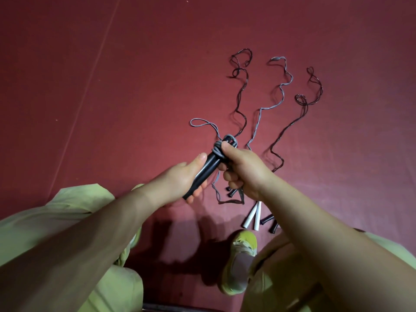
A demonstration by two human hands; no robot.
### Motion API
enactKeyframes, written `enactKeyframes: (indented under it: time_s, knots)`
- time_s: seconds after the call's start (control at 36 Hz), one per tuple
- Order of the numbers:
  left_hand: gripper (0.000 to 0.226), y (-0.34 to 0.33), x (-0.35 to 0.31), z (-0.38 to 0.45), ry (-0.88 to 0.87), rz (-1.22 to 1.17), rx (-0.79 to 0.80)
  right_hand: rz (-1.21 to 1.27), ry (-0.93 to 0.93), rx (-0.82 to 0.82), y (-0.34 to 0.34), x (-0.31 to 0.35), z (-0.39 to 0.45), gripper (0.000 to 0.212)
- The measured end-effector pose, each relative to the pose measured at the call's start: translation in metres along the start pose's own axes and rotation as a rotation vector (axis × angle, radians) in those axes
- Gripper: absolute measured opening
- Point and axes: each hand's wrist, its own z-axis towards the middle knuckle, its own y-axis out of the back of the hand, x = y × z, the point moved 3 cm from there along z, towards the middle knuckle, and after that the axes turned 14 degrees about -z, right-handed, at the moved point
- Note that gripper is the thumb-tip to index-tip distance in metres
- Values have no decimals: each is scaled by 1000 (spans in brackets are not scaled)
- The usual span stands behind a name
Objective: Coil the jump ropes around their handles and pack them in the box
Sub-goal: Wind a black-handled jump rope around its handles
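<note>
My left hand [180, 176] grips a pair of black handles [203, 172] held together above the floor. A grey rope [219, 149] is wound in a few turns around their upper end, and my right hand [242, 170] pinches that rope at the coil. A loose grey loop [200, 123] trails off onto the floor. Three other ropes lie stretched out on the floor: a dark one [240, 91], a light grey one [280, 86] with white handles [253, 216], and another dark one [299, 115] with black handles [271, 222]. No box is in view.
The floor is a dark red mat [112, 86] with a seam running diagonally at the left. My legs in light green trousers [45, 221] and a yellow-green shoe [240, 262] fill the bottom of the view. More black handle ends [230, 192] lie under my right hand.
</note>
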Motion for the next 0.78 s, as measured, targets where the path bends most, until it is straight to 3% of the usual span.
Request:
enactKeyframes:
  time_s: [0.08, 0.17, 0.44, 0.64, 0.78]
  knots:
    - [73, 8, 7, 5, -72, 131, -79, -45, -33, -14, -1, -3, 0, 33]
    - [65, 11, 5, 6, -137, 288, -130, -88, -57, -20, 0, -7, 1, 40]
    - [58, 17, 3, 12, -128, 597, -225, -429, -25, -112, 3, -9, 1, 55]
    - [43, 22, 0, 7, -239, 762, -319, -320, -127, -50, -4, -13, -1, 58]
    - [43, 23, 0, 7, -253, 692, -283, -289, -94, -68, -2, -14, 2, 48]
